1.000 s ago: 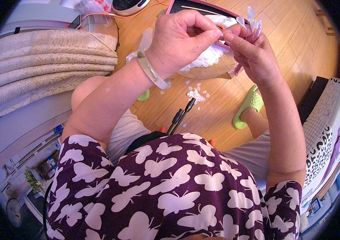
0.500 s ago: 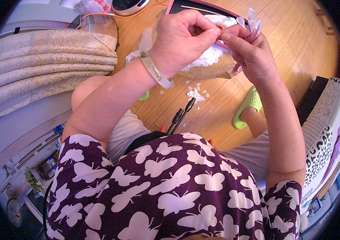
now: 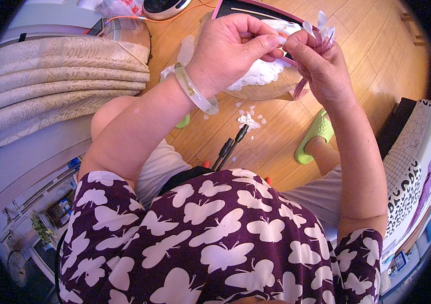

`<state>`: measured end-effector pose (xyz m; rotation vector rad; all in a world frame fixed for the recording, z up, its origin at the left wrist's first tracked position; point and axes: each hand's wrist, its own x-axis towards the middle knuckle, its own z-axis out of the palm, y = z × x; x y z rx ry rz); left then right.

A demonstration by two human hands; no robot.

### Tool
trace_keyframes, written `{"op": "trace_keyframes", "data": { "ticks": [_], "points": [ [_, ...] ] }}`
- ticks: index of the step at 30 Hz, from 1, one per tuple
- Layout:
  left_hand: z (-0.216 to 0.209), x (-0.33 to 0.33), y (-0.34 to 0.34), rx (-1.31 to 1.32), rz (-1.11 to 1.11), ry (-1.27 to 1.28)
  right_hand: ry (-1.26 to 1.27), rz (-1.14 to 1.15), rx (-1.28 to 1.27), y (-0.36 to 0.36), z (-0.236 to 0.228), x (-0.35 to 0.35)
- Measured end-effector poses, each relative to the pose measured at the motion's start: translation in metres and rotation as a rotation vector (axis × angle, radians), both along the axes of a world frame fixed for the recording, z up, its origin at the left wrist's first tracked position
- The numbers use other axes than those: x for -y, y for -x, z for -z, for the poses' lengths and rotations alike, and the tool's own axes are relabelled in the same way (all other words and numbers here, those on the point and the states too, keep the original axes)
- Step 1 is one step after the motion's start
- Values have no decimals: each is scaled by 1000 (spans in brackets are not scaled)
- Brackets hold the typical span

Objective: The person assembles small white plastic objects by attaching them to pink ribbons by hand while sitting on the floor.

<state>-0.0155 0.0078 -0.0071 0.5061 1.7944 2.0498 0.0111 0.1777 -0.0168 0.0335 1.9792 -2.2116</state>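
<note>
My left hand (image 3: 228, 50), with a pale bangle (image 3: 193, 90) on its wrist, is closed in a pinch. Between its thumb and fingertip shows a small white petal-like piece (image 3: 281, 40). My right hand (image 3: 324, 71) almost meets it, thumb and forefinger pinched at the same spot; what lies between those two is too small to make out. Its other fingers grip a bunch of thin purple strands, whose lower ends (image 3: 300, 88) hang below the palm. White petals (image 3: 322, 23) stick up above that hand. Under both hands lies a heap of white petals (image 3: 261, 76).
Beyond the hands is a pink-rimmed dark tray (image 3: 263, 11) with a thin stick (image 3: 256, 13). Loose white petals (image 3: 248, 119) lie scattered on the wooden floor (image 3: 268, 147), near black cable connectors (image 3: 233, 144). A patterned sofa (image 3: 63, 76) stands left; a green slipper (image 3: 315, 134) is right.
My left fingertips have turned slightly, and the white piece between them now shows. The petals above my right hand have shifted a little to the right.
</note>
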Motion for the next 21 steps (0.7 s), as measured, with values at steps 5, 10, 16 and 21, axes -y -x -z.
{"op": "trace_keyframes", "data": {
  "ticks": [5,10,16,21],
  "points": [
    [-1,0,-1,-3,23,16,1,-18,-32,-1,-5,1],
    [3,-1,0,-47,26,-13,23,-16,-78,0,-4,2],
    [3,-2,0,-38,15,-5,49,-24,-81,-1,1,5],
    [1,-2,-1,-52,-2,29,43,-21,-112,-2,-2,6]
  ]
}}
